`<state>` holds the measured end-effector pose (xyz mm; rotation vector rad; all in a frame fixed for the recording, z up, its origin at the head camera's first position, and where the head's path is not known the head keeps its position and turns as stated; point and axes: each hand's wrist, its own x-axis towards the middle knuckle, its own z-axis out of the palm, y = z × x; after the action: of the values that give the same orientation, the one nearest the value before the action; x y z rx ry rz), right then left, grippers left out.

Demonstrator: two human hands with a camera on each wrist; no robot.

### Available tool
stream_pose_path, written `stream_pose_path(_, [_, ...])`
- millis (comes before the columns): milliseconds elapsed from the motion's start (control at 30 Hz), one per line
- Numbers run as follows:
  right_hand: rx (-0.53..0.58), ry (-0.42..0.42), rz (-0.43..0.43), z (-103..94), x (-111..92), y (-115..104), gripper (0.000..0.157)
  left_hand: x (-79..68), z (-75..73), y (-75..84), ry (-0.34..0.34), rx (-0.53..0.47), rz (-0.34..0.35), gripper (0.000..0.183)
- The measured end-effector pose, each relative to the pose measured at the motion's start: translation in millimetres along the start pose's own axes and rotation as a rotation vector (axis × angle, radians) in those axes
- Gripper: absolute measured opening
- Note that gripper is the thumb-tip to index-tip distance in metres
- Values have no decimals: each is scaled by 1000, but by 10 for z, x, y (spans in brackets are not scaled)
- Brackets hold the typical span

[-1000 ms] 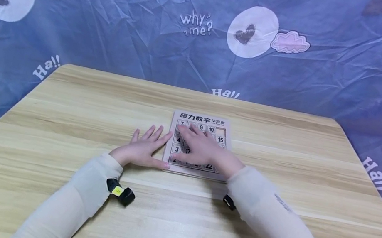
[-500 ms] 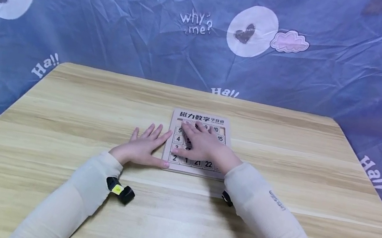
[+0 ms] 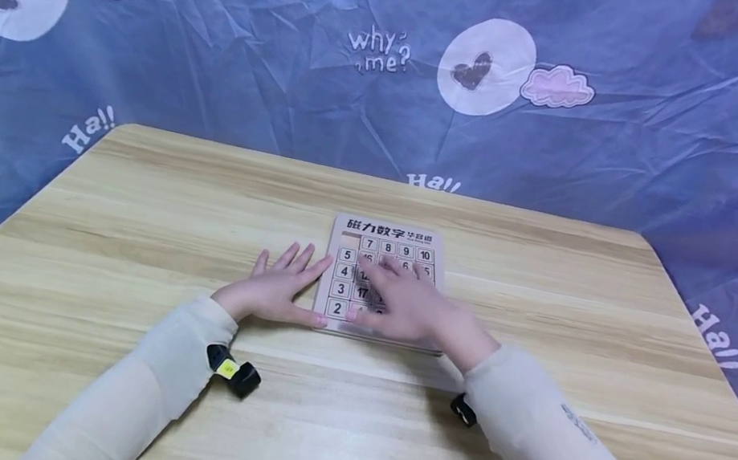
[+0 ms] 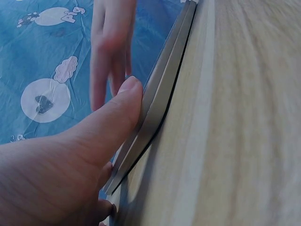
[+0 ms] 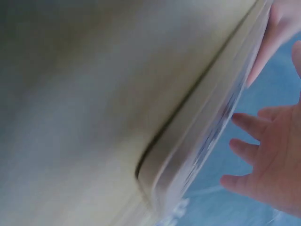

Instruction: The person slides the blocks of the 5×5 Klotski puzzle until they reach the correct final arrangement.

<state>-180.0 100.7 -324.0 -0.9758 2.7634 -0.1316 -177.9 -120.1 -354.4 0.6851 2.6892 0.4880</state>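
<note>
Left hand [image 3: 274,291] and right hand [image 3: 404,301] spread wide, nothing gripped. One number board [image 3: 324,288] set on table [image 3: 306,431], left edge touched by left hand. Number tiles [image 3: 370,244] partly hidden under right hand; touch cannot be told. Top row read: 7, 8, 9, 10; one gap [image 3: 350,241] at left end. Title "磁力数字" [image 3: 376,229] printed above. On blue cloth [image 3: 257,65], "Ha!!" [image 3: 433,183] seen three times, "why me?" [image 3: 379,49] twice.

Head: right hand [image 3: 408,302] hides several number tiles [image 3: 341,289]; print on right sleeve [image 3: 578,423] too small to read; both sleeves run off lower edge | Left wrist: left hand [image 4: 70,162] cut by left edge | Right wrist: surface [image 5: 89,99] blurred; board [image 5: 183,141] leaves top edge; right hand cut by right edge
</note>
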Motion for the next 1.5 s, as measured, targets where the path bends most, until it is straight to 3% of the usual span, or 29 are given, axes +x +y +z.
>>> stream_pose_path(167, [-48, -3, -200, 69, -264, -265, 82, 10, 10, -10, 3, -6, 5, 96])
stream_pose_path(300, [-97, -32, -254, 130, -360, -381, 84, 13, 9, -12, -4, -5, 1, 95])
stream_pose_path(633, [-146, -32, -197, 171, -227, -361, 85, 2, 2, -4, -4, -18, 3, 95])
stream_pose_path(833, [-116, -43, -170, 138, -191, -326, 83, 2, 9, -9, 0, -18, 2, 96])
stream_pose_path(967, [-57, -47, -151, 72, -364, -241, 81, 10, 12, -13, 1, -13, 4, 96])
stream_pose_path(1267, [-10, 29, -73, 19, -1060, 190, 79, 13, -4, 4, -2, -22, 4, 98])
stream_pose_path(1500, [-7, 56, -78, 103, -1194, 293, 77, 33, 15, -24, -5, -43, 2, 98])
